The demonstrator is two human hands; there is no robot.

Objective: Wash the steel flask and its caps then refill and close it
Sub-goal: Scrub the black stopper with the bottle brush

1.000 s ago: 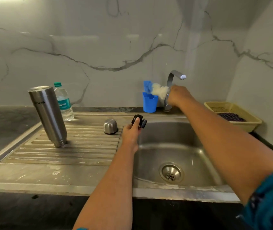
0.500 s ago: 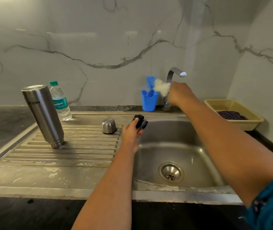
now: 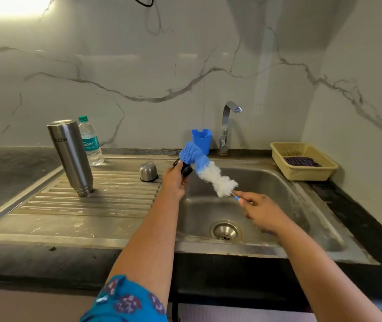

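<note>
The steel flask [image 3: 72, 156] stands upside down on the ribbed drainboard [image 3: 87, 205] at the left. Its steel outer cap [image 3: 148, 172] sits on the drainboard nearer the sink. My left hand [image 3: 174, 182] grips the black inner cap [image 3: 186, 169] over the sink's left edge. My right hand [image 3: 258, 209] holds the handle of a blue and white bottle brush [image 3: 206, 168] above the basin. The brush's blue bristle end touches the black cap.
A plastic water bottle [image 3: 90, 142] stands behind the flask. A blue holder [image 3: 201, 140] and the tap [image 3: 227, 126] are at the back of the sink [image 3: 278, 194]. A yellow basket [image 3: 301, 160] with a dark cloth sits at the right.
My right hand has pulled the brush out of the blue holder and swung down over the basin, bringing the bristles to the black cap. My left hand stayed in place.
</note>
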